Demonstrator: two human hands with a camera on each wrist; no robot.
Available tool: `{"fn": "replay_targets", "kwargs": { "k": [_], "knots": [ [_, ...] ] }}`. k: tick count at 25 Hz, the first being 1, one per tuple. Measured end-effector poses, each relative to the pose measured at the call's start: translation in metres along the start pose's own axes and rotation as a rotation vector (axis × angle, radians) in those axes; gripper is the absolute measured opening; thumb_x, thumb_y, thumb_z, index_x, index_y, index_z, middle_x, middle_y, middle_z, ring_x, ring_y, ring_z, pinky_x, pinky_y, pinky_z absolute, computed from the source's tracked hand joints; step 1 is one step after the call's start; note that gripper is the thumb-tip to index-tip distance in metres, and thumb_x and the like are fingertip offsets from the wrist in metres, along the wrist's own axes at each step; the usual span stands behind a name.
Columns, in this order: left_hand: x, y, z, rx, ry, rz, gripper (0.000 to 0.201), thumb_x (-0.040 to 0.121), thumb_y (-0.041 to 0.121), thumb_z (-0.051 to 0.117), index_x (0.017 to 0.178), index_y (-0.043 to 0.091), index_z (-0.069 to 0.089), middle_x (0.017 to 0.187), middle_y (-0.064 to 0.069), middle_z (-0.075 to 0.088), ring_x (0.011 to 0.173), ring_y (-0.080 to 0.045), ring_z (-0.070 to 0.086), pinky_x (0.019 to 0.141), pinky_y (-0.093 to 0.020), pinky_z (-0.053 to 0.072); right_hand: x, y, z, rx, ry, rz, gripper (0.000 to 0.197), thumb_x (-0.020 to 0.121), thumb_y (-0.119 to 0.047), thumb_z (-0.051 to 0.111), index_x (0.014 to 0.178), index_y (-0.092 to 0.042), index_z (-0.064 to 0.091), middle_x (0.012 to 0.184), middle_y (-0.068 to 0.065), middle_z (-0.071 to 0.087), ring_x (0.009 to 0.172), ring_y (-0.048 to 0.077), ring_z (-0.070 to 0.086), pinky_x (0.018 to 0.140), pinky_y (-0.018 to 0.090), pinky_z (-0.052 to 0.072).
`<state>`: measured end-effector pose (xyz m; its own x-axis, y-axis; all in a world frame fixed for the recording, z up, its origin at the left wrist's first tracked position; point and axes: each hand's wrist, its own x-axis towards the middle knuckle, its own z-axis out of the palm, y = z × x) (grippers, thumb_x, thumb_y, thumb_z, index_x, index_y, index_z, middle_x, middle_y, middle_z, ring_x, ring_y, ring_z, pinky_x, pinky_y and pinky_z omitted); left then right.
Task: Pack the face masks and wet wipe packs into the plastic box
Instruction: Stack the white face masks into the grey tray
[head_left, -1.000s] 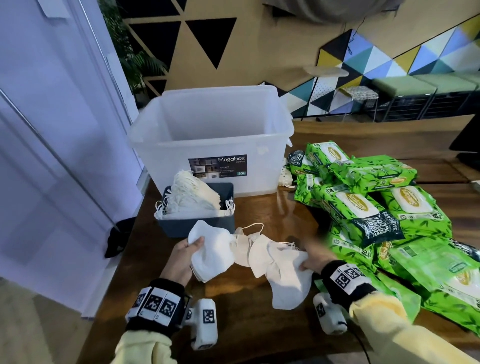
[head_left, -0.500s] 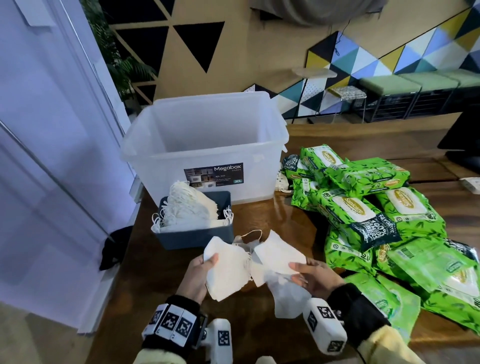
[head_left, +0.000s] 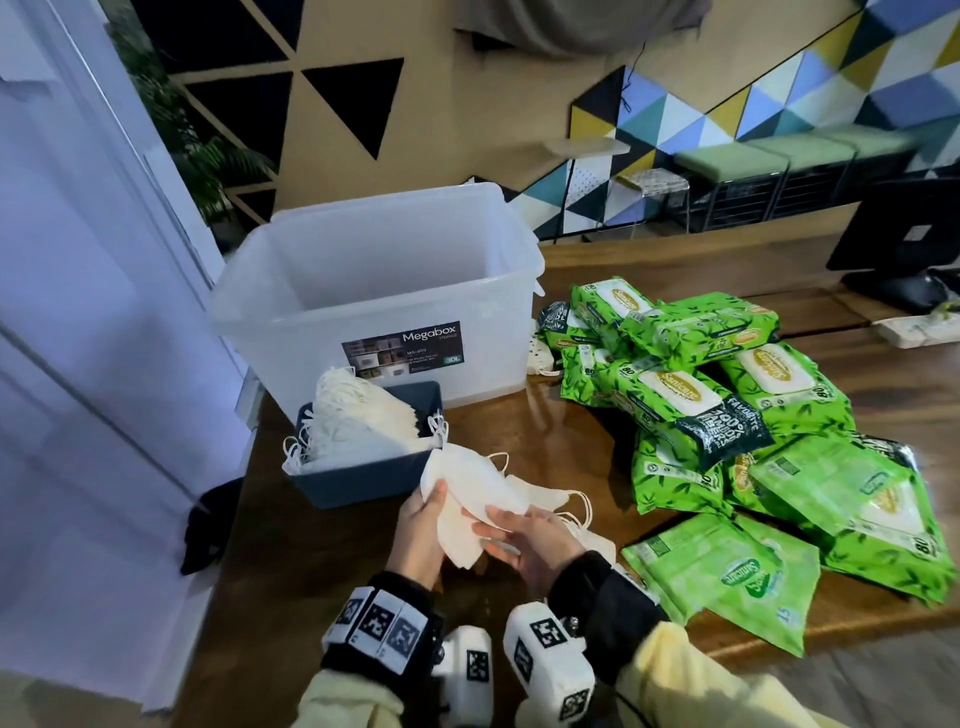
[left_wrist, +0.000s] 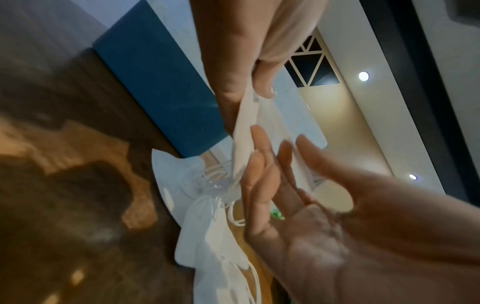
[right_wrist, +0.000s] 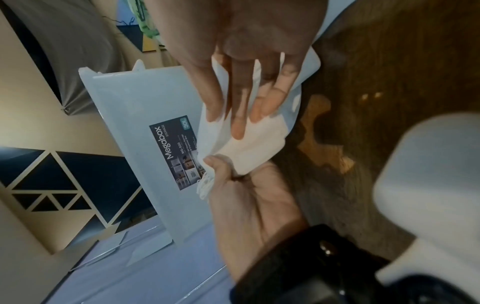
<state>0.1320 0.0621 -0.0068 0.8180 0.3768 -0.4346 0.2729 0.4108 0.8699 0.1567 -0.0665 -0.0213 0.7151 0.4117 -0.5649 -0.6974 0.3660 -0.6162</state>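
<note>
A person's left hand pinches a stack of white face masks, the right hand flat against it; the Megabox plastic box stands beyond, nearer the left hand.

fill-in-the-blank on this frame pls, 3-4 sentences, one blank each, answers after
1. The left hand pinches a small stack of white ____.
2. More masks stand bunched in the dark ____ bin in front of the plastic box.
3. The wet wipe packs are piled on the table, none yet in the ____.
4. The right hand lies against the stack with ____ fingers.

Answers: face masks; blue; plastic box; straight
</note>
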Motion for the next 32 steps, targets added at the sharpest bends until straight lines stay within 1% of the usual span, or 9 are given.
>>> {"fn": "replay_targets", "kwargs": {
  "k": [2,5,7,11,18,22,24,27,32],
  "knots": [
    [-0.003,-0.005,0.004,-0.019,0.027,0.017,0.029,0.1,0.015,0.038,0.123,0.002,0.051,0.105,-0.014,0.063,0.093,-0.028,0.061,0.096,-0.047,0.044,-0.002,0.001,0.005,-0.079,0.014,0.004,0.015,0.088,-0.015,0.061,0.101,-0.009,0.059,0.086,0.008,0.073,0.062,0.012,0.057,0.056,0.021,0.049],
    [-0.011,-0.005,0.005,-0.042,0.01,0.009,0.026,0.101,0.015,0.036,0.122,0.01,0.05,0.102,-0.01,0.062,0.088,-0.022,0.06,0.084,-0.038,0.047,-0.004,-0.005,0.008,-0.143,0.022,0.035,0.025,0.095,-0.029,0.048,0.097,-0.009,0.061,0.083,0.006,0.068,0.057,0.01,0.043,0.048,0.018,0.035],
    [-0.011,-0.004,0.003,-0.053,0.048,-0.004,0.031,0.1,0.016,0.036,0.128,0.006,0.048,0.11,-0.016,0.061,0.09,-0.026,0.059,0.081,-0.038,0.047,-0.008,-0.004,0.009,-0.214,0.035,0.055,0.029,0.095,-0.026,0.044,0.088,-0.006,0.064,0.073,0.003,0.059,0.054,0.009,0.035,0.044,0.017,0.026],
    [-0.01,-0.002,0.003,-0.106,0.096,-0.039,0.039,0.1,0.02,0.038,0.132,-0.001,0.043,0.123,-0.024,0.056,0.107,-0.037,0.056,0.089,-0.047,0.046,-0.02,0.003,0.011,-0.398,0.035,-0.02,0.019,0.088,-0.018,0.061,0.077,-0.003,0.067,0.059,0.001,0.043,0.044,0.009,0.03,0.034,0.015,0.018],
    [-0.01,0.0,0.003,-0.136,0.108,-0.025,0.044,0.099,0.025,0.041,0.131,-0.005,0.043,0.127,-0.026,0.054,0.116,-0.042,0.053,0.1,-0.053,0.041,-0.026,-0.002,0.01,-0.692,-0.081,-0.075,0.024,0.082,-0.026,0.069,0.061,-0.014,0.07,0.042,-0.008,0.039,0.035,0.004,0.027,0.034,0.015,0.02],
    [-0.014,-0.002,0.002,-0.036,0.05,0.024,0.025,0.096,0.025,0.046,0.11,0.005,0.053,0.1,-0.016,0.064,0.09,-0.034,0.061,0.076,-0.04,0.051,-0.027,0.003,0.013,-0.794,-0.128,-0.106,0.024,0.08,-0.026,0.07,0.063,-0.01,0.068,0.037,-0.009,0.04,0.035,0.005,0.028,0.039,0.016,0.023],
    [-0.016,-0.003,0.0,0.021,0.038,0.077,0.017,0.095,0.023,0.049,0.102,0.01,0.056,0.094,-0.013,0.065,0.085,-0.031,0.062,0.075,-0.04,0.052,-0.027,0.005,0.014,-0.818,-0.156,-0.122,0.026,0.081,-0.028,0.069,0.063,-0.011,0.068,0.037,-0.009,0.042,0.036,0.005,0.029,0.041,0.015,0.025],
    [-0.017,-0.006,-0.002,0.131,0.044,0.141,0.016,0.093,0.019,0.053,0.107,0.012,0.056,0.106,-0.016,0.064,0.095,-0.032,0.061,0.085,-0.043,0.051,-0.024,0.011,0.015,-0.839,-0.197,-0.124,0.029,0.085,-0.03,0.065,0.06,-0.015,0.066,0.036,-0.01,0.044,0.034,0.005,0.031,0.04,0.013,0.027],
    [-0.018,-0.008,-0.015,0.134,0.059,0.112,0.028,0.098,0.015,0.044,0.121,0.001,0.052,0.113,-0.019,0.062,0.094,-0.028,0.06,0.084,-0.041,0.048,-0.019,0.007,-0.008,-1.034,-0.236,-0.073,0.028,0.086,-0.037,0.062,0.065,-0.019,0.064,0.041,-0.01,0.054,0.036,0.001,0.041,0.042,0.011,0.033]
  ]
}}
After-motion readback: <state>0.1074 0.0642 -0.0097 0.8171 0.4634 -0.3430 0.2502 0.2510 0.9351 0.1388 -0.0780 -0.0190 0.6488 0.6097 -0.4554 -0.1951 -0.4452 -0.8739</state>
